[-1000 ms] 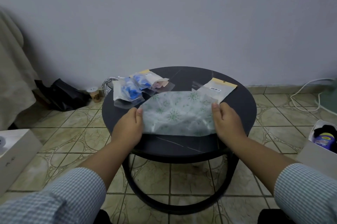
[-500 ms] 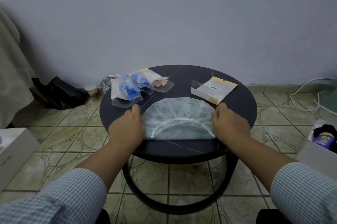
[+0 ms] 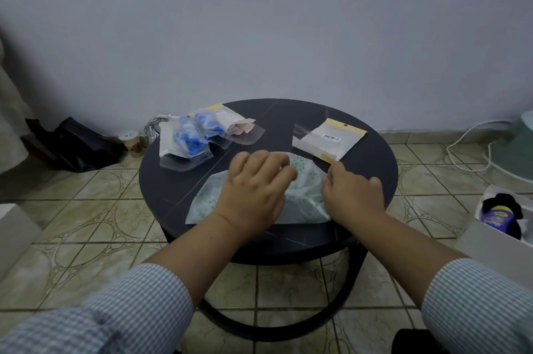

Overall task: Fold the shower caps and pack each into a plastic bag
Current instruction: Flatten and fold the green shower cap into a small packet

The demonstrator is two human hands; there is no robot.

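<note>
A white shower cap with a green pattern (image 3: 305, 200) lies folded flat on the round black table (image 3: 380, 169), near its front edge. My left hand (image 3: 253, 186) rests on the cap's middle with its fingers bent, blurred by motion. My right hand (image 3: 352, 195) grips the cap's right edge, which is slightly raised. Behind the cap lies an empty plastic bag with a yellow header and barcode (image 3: 326, 143). At the back left sit packed bags, two with blue caps (image 3: 187, 143) and one with a pink cap (image 3: 236, 128).
A black bag (image 3: 75, 146) and a small jar (image 3: 132, 141) are on the tiled floor to the left. A white box holding a purple-labelled item (image 3: 496, 215) stands at the right. A white cable (image 3: 467, 137) runs along the wall.
My left hand has left the cap's left edge and moved right onto its middle. My right hand stays at the right edge. The cap sits lower and flatter.
</note>
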